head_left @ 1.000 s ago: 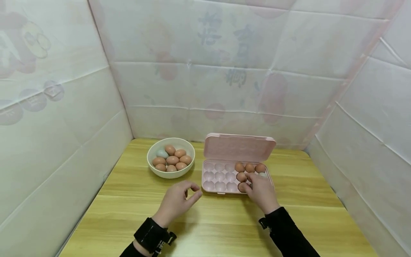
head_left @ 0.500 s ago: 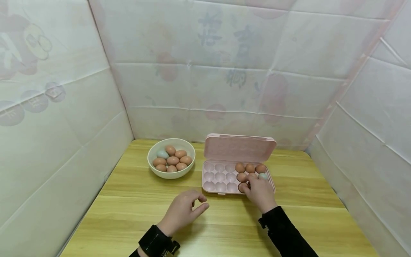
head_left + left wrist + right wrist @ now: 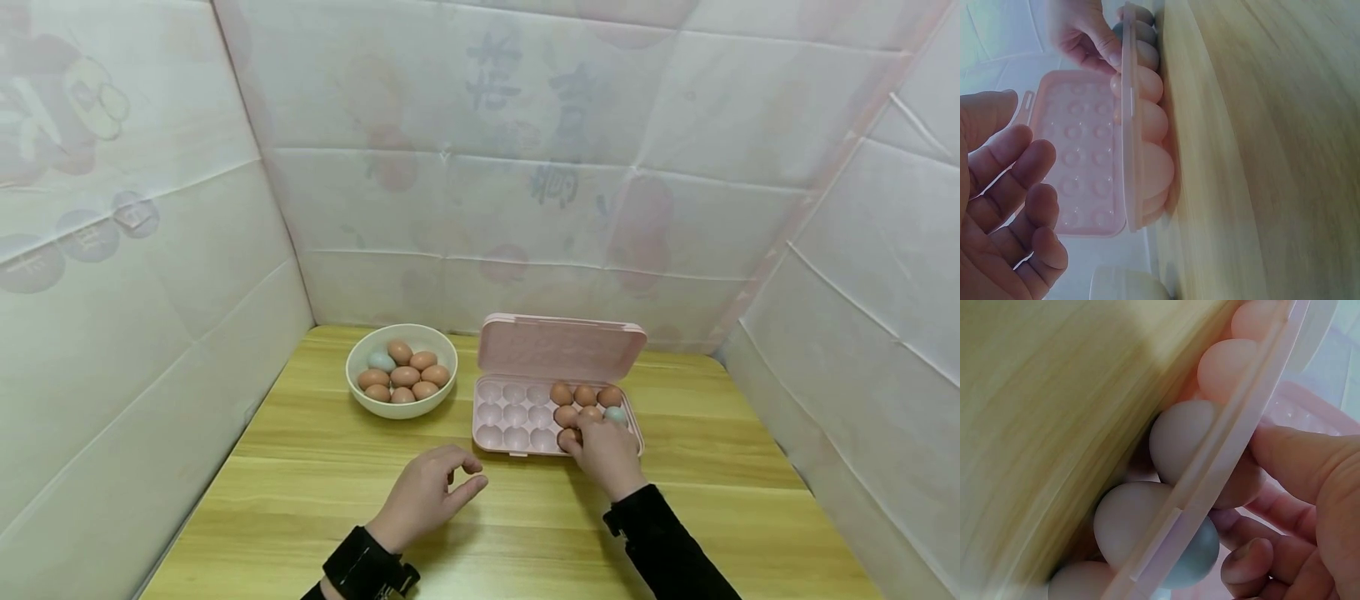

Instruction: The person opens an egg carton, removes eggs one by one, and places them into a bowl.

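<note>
My right hand (image 3: 606, 454) is over the front right of the pink egg box (image 3: 517, 452), its thumb and fingers around a brown egg (image 3: 1242, 482) in the front row. Beside that egg is a pale blue-green egg (image 3: 1192, 557). Behind the hand, several brown eggs (image 3: 585, 395) and another blue-green egg (image 3: 615, 415) fill the right-hand cups; the left cups hold none. The hand hides part of the front row. My left hand (image 3: 431, 493) hovers over the table in front of the box, holding nothing, its fingers loosely bent.
A cream bowl (image 3: 401, 411) with several brown eggs and one blue-green egg stands left of the box. The box's lid (image 3: 561, 348) stands raised at the back. Pale printed sheets (image 3: 480, 208) enclose the wooden table (image 3: 300, 475) on three sides.
My left hand has moved a little to the right and now stays still. The right hand has settled lower on the front-row egg, uncovering the blue-green egg behind it.
</note>
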`<state>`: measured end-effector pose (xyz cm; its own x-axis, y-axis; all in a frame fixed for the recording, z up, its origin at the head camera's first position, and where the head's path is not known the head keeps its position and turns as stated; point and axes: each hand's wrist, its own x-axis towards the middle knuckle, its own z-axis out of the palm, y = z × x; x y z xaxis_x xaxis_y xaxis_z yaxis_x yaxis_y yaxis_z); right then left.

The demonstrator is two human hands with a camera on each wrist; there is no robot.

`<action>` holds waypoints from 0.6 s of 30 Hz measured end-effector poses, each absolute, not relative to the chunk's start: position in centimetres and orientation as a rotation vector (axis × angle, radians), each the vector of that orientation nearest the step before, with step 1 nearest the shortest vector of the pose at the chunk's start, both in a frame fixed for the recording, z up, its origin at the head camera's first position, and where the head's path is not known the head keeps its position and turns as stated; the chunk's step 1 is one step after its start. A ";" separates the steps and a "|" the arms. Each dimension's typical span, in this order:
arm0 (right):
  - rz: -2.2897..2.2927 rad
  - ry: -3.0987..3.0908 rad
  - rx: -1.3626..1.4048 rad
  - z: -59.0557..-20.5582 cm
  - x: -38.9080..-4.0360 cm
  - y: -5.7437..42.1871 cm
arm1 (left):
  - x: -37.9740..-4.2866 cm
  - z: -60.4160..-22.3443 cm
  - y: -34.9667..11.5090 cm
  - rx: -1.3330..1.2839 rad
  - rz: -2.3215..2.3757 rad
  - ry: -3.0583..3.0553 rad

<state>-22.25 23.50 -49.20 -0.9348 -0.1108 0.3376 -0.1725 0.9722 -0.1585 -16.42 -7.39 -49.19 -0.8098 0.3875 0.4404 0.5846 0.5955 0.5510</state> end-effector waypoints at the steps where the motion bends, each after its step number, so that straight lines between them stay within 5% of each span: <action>1: 0.261 -2.780 0.219 -49.2 -22.2 23.5 | -16.4 -49.2 -7.4 -0.795 -1.030 -2.550; 9: 0.299 -2.646 0.359 -48.5 -21.5 23.7 | -16.3 -49.0 -7.4 -0.792 -1.025 -2.550; 18: 1.080 -2.640 0.436 -46.5 -20.0 24.0 | -16.3 -48.9 -7.4 -0.789 -1.012 -2.496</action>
<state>-19.95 23.99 -46.47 -0.9226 -0.1773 0.3426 -0.3666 0.6793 -0.6357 -16.32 -7.41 -48.93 -0.7907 0.3680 0.4892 0.6047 0.5936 0.5310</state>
